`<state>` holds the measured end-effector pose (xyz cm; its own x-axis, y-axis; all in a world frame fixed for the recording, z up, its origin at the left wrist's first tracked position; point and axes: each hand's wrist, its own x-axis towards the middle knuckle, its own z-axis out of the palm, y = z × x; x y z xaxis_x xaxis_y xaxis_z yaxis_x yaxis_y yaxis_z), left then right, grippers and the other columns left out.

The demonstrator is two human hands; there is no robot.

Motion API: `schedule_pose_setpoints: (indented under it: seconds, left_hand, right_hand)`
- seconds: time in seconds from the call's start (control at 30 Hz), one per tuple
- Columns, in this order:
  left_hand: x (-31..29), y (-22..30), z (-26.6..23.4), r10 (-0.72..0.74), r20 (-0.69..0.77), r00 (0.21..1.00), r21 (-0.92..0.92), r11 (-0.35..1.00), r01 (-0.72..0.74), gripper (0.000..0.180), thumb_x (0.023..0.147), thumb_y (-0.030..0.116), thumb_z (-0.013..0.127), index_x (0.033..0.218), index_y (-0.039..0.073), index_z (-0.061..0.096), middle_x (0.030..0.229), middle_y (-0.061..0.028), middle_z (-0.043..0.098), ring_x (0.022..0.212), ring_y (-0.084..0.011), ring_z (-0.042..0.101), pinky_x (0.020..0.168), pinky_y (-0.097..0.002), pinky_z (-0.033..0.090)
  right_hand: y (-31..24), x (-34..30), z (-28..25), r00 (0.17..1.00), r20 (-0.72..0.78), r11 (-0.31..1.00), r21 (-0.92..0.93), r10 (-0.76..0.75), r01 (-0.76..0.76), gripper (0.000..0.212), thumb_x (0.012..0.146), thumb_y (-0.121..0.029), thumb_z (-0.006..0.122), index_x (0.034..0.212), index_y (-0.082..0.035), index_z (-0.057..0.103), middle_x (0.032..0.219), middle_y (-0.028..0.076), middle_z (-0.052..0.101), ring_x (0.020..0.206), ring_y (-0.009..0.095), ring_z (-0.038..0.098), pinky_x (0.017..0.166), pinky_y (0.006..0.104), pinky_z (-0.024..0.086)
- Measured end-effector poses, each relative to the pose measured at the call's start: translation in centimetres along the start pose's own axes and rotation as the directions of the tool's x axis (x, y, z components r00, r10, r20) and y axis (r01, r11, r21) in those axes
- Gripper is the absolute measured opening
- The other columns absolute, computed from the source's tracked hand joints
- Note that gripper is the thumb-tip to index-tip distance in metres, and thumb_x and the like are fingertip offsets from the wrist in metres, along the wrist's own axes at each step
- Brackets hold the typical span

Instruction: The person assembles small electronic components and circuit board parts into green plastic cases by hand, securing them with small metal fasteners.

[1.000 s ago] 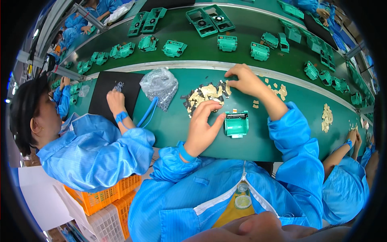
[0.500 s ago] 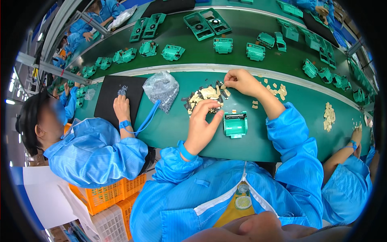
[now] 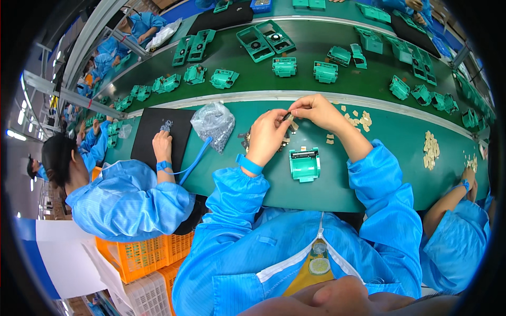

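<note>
My left hand [image 3: 266,136] and my right hand [image 3: 317,111] meet above a pile of small cream and black pieces [image 3: 245,138]. Both are closed, fingertips pinching a small dark piece [image 3: 287,116] whose exact kind I cannot make out. Much of the pile is hidden beneath my left hand. In front of my hands a green plastic housing [image 3: 304,166] lies on the bench with its open side up, a black strip along its far edge. Several flat cream pieces [image 3: 330,139] lie between the housing and my right forearm.
More cream pieces [image 3: 363,121] lie beyond my right wrist, with another heap [image 3: 430,151] further right. A clear bag [image 3: 213,125] of small grey parts and a black mat [image 3: 153,138] lie left, beside a co-worker's hand [image 3: 162,146]. Green housings [image 3: 284,67] line the belt beyond.
My left hand has moved up and forward from beside the housing to meet my right hand. The fingertips of both have closed on a small dark piece.
</note>
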<state>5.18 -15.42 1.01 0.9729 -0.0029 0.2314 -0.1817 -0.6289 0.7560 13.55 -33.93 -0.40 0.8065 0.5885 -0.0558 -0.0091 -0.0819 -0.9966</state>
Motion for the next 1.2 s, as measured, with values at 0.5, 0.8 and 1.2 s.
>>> schedule_pose_setpoints:
  seconds: [0.5,0.8,1.2]
  left_hand:
    - [-0.4,0.5,-0.7,-0.216,0.059,0.975,-0.331,0.917,0.224,0.025,0.094,0.016,0.068,0.104,-0.006,0.071,0.088,-0.0098,0.074,0.082,-0.0121,0.069,0.072,-0.0262,0.055]
    - [-0.5,0.3,-0.4,0.298,-0.115,0.948,0.450,0.866,-0.218,0.019,0.086,0.013,0.072,0.101,0.002,0.074,0.100,-0.0102,0.070,0.088,-0.0316,0.068,0.077,-0.0393,0.054]
    - [2.2,9.2,5.5,0.141,0.293,0.946,-0.287,0.956,-0.054,0.020,0.088,0.016,0.072,0.101,0.000,0.071,0.095,-0.0073,0.070,0.084,-0.0149,0.066,0.069,-0.0286,0.050]
  right_hand:
    - [-0.1,-1.1,0.8,0.996,0.009,0.978,0.190,0.088,-0.088,0.012,0.092,-0.010,0.068,0.098,0.000,0.062,0.086,0.006,0.068,0.075,0.012,0.064,0.071,0.0257,0.053]
    - [-1.1,-4.1,-1.2,0.982,-0.136,0.967,0.237,0.132,-0.097,0.010,0.088,-0.008,0.067,0.096,-0.003,0.062,0.089,0.005,0.069,0.079,0.012,0.065,0.072,0.0253,0.053]
    - [-1.8,-12.7,-3.6,0.939,-0.341,0.985,0.145,-0.033,0.088,0.021,0.089,-0.001,0.068,0.103,-0.004,0.053,0.090,0.003,0.065,0.088,0.009,0.062,0.078,0.0258,0.050]
